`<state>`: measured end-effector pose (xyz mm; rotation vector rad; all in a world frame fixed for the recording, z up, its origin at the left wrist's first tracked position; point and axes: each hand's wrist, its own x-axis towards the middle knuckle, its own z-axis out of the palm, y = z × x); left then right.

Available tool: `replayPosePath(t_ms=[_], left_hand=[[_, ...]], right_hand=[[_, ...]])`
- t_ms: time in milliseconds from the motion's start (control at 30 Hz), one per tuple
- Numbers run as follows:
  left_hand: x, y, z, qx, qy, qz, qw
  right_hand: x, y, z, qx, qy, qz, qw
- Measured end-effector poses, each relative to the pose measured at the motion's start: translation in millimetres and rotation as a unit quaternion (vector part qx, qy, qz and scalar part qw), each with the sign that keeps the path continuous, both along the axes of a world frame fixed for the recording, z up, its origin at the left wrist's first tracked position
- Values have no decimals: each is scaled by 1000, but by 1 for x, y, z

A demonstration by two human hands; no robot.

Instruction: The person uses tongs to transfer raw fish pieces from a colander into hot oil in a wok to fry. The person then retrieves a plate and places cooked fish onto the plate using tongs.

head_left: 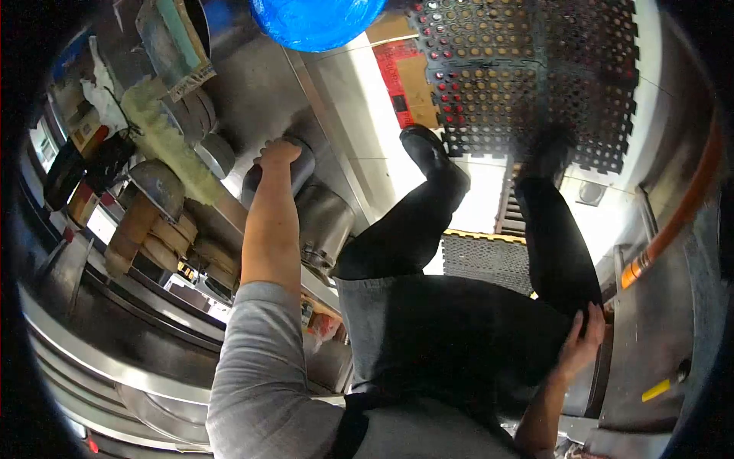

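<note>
At the upper left, my left hand [280, 151] reaches onto a dark metal container [303, 162] on a steel shelf. Its fingers are bent over the container's near side, and their grip is partly hidden. Beside it stands a larger steel pot [324, 222]. A small round metal pan [217, 155] is just to the left of that hand. Over at the lower right, my right hand [584, 341] hangs beside my dark apron [459, 336] with its fingers apart and nothing in them.
A blue round tub [317, 19] is at the top. Black perforated mats [497, 84] and flattened cardboard [417, 80] lie on the floor. An orange hose [673, 222] curves along the right, near a yellow-handled tool [656, 390]. Stacked pans and boards crowd the left.
</note>
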<state>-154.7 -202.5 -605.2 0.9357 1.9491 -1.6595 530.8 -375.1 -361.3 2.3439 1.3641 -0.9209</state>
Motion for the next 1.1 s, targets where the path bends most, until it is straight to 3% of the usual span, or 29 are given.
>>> replayPosePath(t_ms=[100, 333, 467, 600, 633, 800, 900, 1100], left_hand=[[33, 16, 5, -4, 42, -11, 999], [-5, 48, -31, -50, 16, 54, 997], [-89, 72, -46, 116, 120, -44, 985], [-191, 86, -16, 316, 229, -138, 910], [-208, 95, -8, 339, 234, -145, 900], [-283, 120, 17, 378, 222, -138, 888], [-290, 130, 16, 386, 209, -134, 889], [-303, 137, 13, 396, 188, -125, 890]], right_hand=[[-11, 6, 1, -11, -17, 23, 1000], [-31, 10, -2, -16, -14, 8, 1000], [-36, 14, -1, -50, -17, 17, 998], [-48, 31, -4, -55, -22, 23, 998], [-59, 55, -12, 38, 28, 49, 998], [-76, 75, -16, 47, 14, 36, 998], [-83, 82, -19, 59, 23, -24, 998], [-85, 88, -19, 37, 20, 5, 999]])
